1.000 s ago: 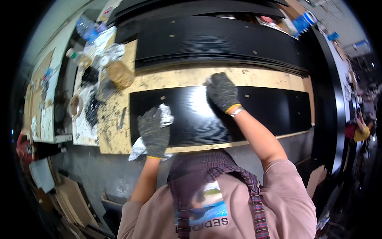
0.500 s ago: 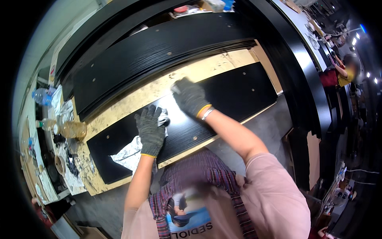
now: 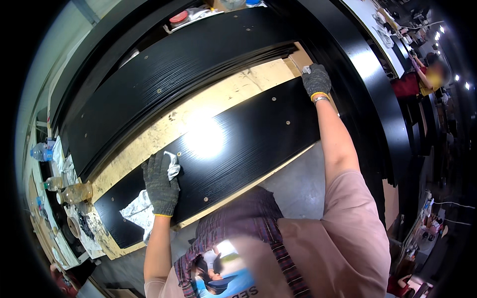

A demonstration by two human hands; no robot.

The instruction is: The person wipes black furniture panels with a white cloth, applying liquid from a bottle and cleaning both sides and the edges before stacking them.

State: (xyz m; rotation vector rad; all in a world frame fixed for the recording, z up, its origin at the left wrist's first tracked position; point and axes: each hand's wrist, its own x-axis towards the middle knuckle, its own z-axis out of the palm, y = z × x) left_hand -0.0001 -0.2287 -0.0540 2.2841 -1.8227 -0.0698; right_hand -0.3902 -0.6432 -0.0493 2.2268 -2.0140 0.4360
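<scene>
A long black wood-grain panel point(image 3: 238, 144) lies aslant on a pale, stained worktop. Near its left end my left hand point(image 3: 162, 183), in a dark knit glove with a yellow cuff, presses on a crumpled white rag point(image 3: 137, 211). Part of that rag pokes out beside the thumb. At the panel's far right corner is my right hand point(image 3: 317, 81), gloved the same way, its fingers closed around a small white wad of cloth point(image 3: 306, 70). Most of the wad is hidden under the glove. Bright glare covers the panel's middle between my hands.
Behind lies a stack of black panels point(image 3: 149, 74). Bottles of yellowish liquid point(image 3: 77, 193) and a water bottle point(image 3: 42, 152) are at the left, beside a tape roll point(image 3: 73, 226). Long black boards point(image 3: 367, 64) run along the right. A person point(image 3: 422, 79) is at the far right.
My right hand has swept from the panel's middle to its far right end with the white wad. My left hand stays on its rag. The whole view has shifted somewhat.
</scene>
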